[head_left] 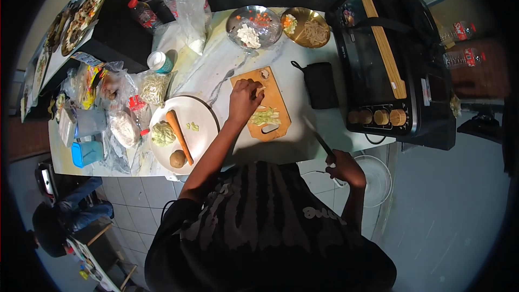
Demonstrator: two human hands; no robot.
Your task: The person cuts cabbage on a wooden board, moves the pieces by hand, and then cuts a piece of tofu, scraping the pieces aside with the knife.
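My left hand [246,100] is over the wooden cutting board [282,109], its fingers closed around a small pale vegetable piece [260,90]. Just below it on the board lies a pile of chopped pale green vegetable [264,117], beside the handle slot. A small pale bit [265,74] sits near the board's far end. Off to the right, past the counter's front edge, my right hand [347,168] grips a kitchen knife [320,140] by its handle. The blade points up and left, apart from the board.
A large plate [208,116] left of my forearm bears a carrot [179,136], leafy cabbage [162,133] and a potato [177,159]. Behind stand two metal plates [233,33] [305,42] of cut food. A black oven [373,65] and black pouch [321,85] are right.
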